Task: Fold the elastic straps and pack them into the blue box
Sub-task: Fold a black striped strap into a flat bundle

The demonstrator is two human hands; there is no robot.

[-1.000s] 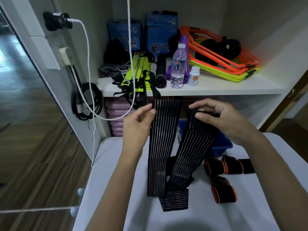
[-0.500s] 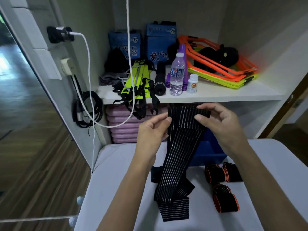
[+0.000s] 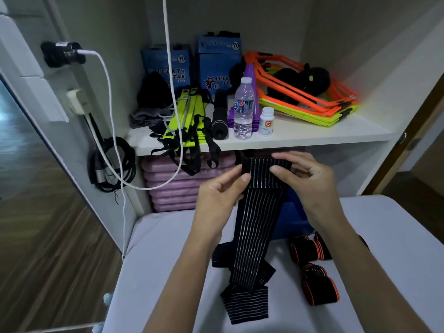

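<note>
Pinched strap (image 3: pixel 257 212) top with both hands, left (image 3: pixel 216 198) at 9 o'clock, right (image 3: pixel 310 183) at 3, fingers clamped on it. Trailed onto worktop (image 3: pixel 168 272); box (image 3: pixel 292 219) behind, at 12.

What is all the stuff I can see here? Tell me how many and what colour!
striped strap: 1, black, held up, tail on table
rolled straps: 3 or so, black with orange edges, table right
blue box: 1, table, behind strap
table: 1, white
shelf: 1, white
water bottle: 1, clear, shelf
pill bottle: 1, white, shelf
hoops: stack, orange and yellow, shelf right
cartons: 2, blue, shelf back
mats: stack, pink, under shelf
cable: 1, white, wall
left hand: pinches strap
right hand: pinches strap
</note>
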